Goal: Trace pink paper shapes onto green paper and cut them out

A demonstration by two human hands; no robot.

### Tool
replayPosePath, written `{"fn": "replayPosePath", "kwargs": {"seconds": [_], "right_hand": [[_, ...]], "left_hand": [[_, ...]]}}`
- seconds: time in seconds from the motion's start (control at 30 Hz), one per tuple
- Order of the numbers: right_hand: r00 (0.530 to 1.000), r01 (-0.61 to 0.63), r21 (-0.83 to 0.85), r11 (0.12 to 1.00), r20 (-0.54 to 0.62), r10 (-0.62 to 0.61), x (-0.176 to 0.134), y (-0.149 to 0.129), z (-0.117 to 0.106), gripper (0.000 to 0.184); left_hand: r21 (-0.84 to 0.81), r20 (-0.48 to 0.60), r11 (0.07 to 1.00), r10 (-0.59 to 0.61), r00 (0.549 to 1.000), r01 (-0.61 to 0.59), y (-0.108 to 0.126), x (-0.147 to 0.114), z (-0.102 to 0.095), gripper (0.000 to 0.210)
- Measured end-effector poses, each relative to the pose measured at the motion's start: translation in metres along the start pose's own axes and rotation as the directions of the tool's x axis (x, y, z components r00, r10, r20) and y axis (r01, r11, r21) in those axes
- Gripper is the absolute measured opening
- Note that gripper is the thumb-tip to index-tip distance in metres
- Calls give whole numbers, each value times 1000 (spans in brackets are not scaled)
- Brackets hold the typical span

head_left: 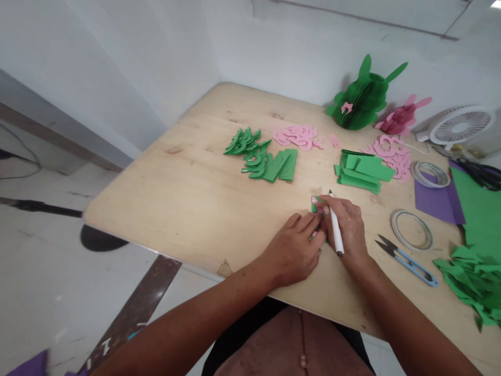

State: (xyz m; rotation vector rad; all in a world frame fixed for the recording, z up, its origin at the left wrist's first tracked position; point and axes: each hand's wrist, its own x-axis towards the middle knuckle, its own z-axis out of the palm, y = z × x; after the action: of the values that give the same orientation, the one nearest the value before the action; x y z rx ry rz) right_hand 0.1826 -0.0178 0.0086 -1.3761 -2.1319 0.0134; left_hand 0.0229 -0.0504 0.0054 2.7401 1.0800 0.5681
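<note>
A small green piece of paper [314, 204] with a bit of pink on it lies on the table, mostly hidden under my fingers. My left hand [295, 248] holds it from the left, fingers bent and pressed on it. On the other side, my right hand [349, 225] grips a white marker [335, 230] between thumb and fingers. The marker's dark tip points up and away from the paper, while my right fingertips touch the paper's top edge. My two hands meet over the piece.
Beyond lie green cut-outs [258, 162], pink cut-outs [297, 137] and green strips [362, 171]. Blue-handled thread snips [409, 261], a tape roll [412, 230] and green scraps [475, 284] sit at right. A green paper honeycomb figure [362, 99] and a white fan [462, 125] stand behind.
</note>
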Motion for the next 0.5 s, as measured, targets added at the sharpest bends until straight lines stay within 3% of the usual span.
{"fn": "replayPosePath", "kwargs": {"seconds": [0.5], "right_hand": [[999,-32,25,999,36,31,1,-2,-1,27]], "left_hand": [[-2,12,1000,-10,1000,10,0,0,-2,32]]}}
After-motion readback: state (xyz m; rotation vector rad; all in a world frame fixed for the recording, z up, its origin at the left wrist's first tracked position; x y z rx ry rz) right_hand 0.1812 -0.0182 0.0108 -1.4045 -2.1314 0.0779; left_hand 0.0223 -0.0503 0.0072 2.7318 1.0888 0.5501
